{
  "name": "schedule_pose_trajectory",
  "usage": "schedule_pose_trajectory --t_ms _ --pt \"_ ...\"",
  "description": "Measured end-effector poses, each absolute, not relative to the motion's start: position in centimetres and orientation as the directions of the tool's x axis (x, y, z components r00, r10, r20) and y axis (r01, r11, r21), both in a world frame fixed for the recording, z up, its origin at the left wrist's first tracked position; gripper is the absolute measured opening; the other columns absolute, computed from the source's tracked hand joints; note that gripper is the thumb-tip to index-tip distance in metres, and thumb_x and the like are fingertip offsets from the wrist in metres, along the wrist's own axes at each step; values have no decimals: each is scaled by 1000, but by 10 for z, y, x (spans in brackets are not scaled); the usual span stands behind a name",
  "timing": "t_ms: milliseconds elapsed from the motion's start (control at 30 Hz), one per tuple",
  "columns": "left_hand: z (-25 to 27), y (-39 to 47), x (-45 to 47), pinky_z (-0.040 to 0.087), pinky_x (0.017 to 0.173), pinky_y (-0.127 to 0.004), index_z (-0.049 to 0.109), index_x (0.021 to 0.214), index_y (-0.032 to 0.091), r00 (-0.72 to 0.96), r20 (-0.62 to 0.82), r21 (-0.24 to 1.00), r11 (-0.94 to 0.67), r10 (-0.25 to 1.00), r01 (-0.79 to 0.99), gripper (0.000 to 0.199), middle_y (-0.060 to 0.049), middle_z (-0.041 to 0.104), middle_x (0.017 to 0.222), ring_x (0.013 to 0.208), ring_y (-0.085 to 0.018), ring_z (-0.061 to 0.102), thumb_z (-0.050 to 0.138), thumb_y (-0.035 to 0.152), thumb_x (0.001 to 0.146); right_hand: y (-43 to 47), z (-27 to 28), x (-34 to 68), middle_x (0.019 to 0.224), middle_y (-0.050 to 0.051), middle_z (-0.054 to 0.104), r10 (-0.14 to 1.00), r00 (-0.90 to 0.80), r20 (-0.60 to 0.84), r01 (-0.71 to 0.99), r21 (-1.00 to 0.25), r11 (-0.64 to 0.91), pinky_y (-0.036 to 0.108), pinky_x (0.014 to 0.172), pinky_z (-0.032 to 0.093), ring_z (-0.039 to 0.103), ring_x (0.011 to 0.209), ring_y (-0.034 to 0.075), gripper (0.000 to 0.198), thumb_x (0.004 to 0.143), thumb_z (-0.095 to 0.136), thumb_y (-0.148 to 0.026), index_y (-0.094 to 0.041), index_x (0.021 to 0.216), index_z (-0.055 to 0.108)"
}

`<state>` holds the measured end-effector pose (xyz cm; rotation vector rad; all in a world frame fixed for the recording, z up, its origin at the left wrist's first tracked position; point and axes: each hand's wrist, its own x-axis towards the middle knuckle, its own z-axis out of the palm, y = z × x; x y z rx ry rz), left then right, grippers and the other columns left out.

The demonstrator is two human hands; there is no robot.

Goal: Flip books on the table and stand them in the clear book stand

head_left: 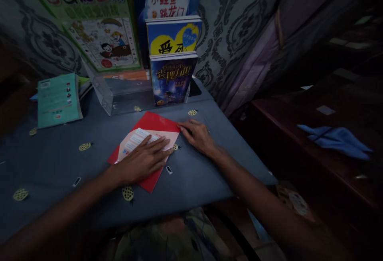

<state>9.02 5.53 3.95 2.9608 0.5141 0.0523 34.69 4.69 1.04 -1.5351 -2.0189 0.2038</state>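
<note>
From afar, I'm seeing the left hand (144, 160) lying flat, fingers slightly spread, on the red book (160, 124), which is resting on the table (203, 185), its long axis running near-left to far-right. The right hand (200, 138) is touching its right corner; whether it's pinching, I can't tell. Beyond, books (172, 79) are standing.

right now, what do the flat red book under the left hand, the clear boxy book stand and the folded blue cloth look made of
Flat red book: probably printed paper or card, possibly glossy, given crisp edges and faint sheen.
Clear boxy book stand: likely smooth, shiny plastic, being see-through with pale edges.
Folded blue cloth: apparently soft matte fabric, judging by its creases; fibre unclear.
</note>
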Motion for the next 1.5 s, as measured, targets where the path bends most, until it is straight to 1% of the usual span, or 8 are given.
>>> schedule_pose_trajectory --t_ms 367,533,767,867,1067,1233,1333,1500 --pt "37 16 34 12 122 -54 26 155 29 951 -11 270 -915 309 300 76 -10 31 159 147 -28 28 51 63 91 36 9 340 118 13 71 876 -289 386 847 -323 422 53 98 46 58 119 31 29 96 50 -25 -20 117 70" --pt "37 0 22 15 121 -55 22 156 28 951 -2 331 -897 309 293 86 -11 34 157 146 -30 32 58 64 87 16 6 329 138 15 59 837 -427 343 813 -259 521 57 111 39 48 135 30 42 96 54 -32 -18 136 57" --pt "28 -32 9 19 121 -52 30 153 26 952 34 234 -928 304 289 63 -7 45 152 143 -25 38 52 19 95 -21 3 326 150 18 46 774 -538 333 744 -244 622 56 115 36 40 142 29 63 94 57 -44 -18 149 40" --pt "29 -39 4 29 119 -46 29 153 23 951 99 227 -937 292 264 62 -8 55 144 137 -23 46 51 16 95 -31 2 328 152 18 43 758 -573 313 716 -259 648 58 116 33 36 143 30 73 89 62 -52 -20 150 37" --pt "90 -24 2 56 77 -24 47 138 27 846 296 323 -880 444 349 37 -6 73 112 93 -18 72 40 25 101 -38 11 323 148 14 50 752 -584 306 687 -307 659 55 115 36 43 139 30 67 89 65 -48 -27 148 43" --pt "170 17 25 47 60 -21 60 95 23 763 491 158 -904 422 398 29 0 69 77 63 -12 65 35 31 105 -35 23 297 117 10 71 768 -455 450 606 -475 638 41 94 55 67 109 22 38 101 43 -22 -27 135 56" --pt "203 51 50 37 54 -20 57 81 20 747 491 56 -872 448 486 41 3 59 64 55 -11 57 34 46 104 -32 32 282 95 7 72 838 -319 444 511 -664 546 34 80 57 69 89 21 28 101 42 -27 -25 113 67" --pt "215 114 101 32 60 -23 60 81 16 701 459 -14 -784 546 620 47 0 56 65 61 -14 53 34 49 102 -32 56 273 75 2 65 966 -170 194 263 -936 234 26 62 50 60 67 15 33 97 48 -47 -20 86 65"
